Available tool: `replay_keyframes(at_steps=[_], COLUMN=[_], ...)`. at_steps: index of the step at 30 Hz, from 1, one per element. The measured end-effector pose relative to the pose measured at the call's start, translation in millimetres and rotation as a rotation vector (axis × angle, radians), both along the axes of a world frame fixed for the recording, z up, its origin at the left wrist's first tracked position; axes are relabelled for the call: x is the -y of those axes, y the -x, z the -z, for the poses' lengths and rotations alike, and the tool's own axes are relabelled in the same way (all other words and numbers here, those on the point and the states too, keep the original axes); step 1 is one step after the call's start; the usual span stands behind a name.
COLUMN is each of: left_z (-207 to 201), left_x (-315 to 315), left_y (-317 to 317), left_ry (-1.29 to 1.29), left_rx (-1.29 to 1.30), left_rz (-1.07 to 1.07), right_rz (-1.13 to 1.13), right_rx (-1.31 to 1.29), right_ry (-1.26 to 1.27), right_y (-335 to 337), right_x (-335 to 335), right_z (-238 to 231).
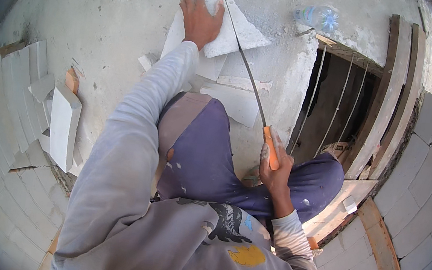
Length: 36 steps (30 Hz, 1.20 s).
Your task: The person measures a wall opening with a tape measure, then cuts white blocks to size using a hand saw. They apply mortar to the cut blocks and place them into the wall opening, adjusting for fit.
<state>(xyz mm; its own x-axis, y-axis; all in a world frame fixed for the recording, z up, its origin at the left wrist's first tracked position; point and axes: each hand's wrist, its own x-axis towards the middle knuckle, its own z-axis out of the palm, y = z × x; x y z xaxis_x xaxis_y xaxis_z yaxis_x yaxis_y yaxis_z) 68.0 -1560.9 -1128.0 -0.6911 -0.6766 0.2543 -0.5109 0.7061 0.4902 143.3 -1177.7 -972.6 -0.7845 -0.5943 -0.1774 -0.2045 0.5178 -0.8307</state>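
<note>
My left hand (pixel 201 21) grips a white lightweight block piece (pixel 241 33) with a slanted edge, the thumb on its face and the fingers at its left side. Across this piece runs the long, thin blade of a handsaw (pixel 270 142). Its orange handle is wrapped in my right hand (pixel 277 174), close to my right knee. Whether the blade has cut into the block cannot be made out. Beneath the held piece lie further flat white block pieces (pixel 234 100), partly covered by it.
A clear plastic bottle (pixel 318 18) lies beside a floor opening crossed by thin bars (pixel 339 102). Wooden planks (pixel 387 98) border that opening. White block walls stand on both sides, and a loose white slab (pixel 64 127) leans at the left.
</note>
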Motion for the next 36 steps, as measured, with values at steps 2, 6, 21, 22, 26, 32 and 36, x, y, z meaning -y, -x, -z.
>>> replay_keyframes(at_steps=[2, 6, 21, 22, 26, 32, 36], left_z=[-0.8, 3.9, -2.1, -0.4, 4.2, -1.5, 13.7], left_x=[-3.3, -7.4, -6.1, -6.7, -7.7, -3.0, -5.7], left_y=[3.5, 4.3, 2.6, 0.1, 7.4, 2.4, 11.0], left_ry=[-0.015, -0.013, 0.011, 0.012, 0.024, 0.029, 0.082], left_rx=[-0.016, -0.035, -0.017, -0.009, -0.029, -0.037, 0.013], left_rz=[0.027, 0.008, 0.018, 0.022, 0.025, 0.010, 0.023], right_rz=[0.002, 0.039, -0.048, 0.008, 0.003, 0.034, 0.036], right_rx=[0.040, 0.183, -0.141, -0.024, 0.151, 0.040, 0.038], right_ry=[0.034, -0.080, 0.103, 0.077, -0.066, 0.069, -0.003], right_y=[25.7, 51.4, -6.6, -6.7, 43.7, 6.9, 40.8], right_x=[43.4, 104.2, -7.4, -6.2, 93.0, 16.3, 89.9], right_z=[24.9, 22.5, 41.0, 44.1, 38.9, 29.7, 33.3])
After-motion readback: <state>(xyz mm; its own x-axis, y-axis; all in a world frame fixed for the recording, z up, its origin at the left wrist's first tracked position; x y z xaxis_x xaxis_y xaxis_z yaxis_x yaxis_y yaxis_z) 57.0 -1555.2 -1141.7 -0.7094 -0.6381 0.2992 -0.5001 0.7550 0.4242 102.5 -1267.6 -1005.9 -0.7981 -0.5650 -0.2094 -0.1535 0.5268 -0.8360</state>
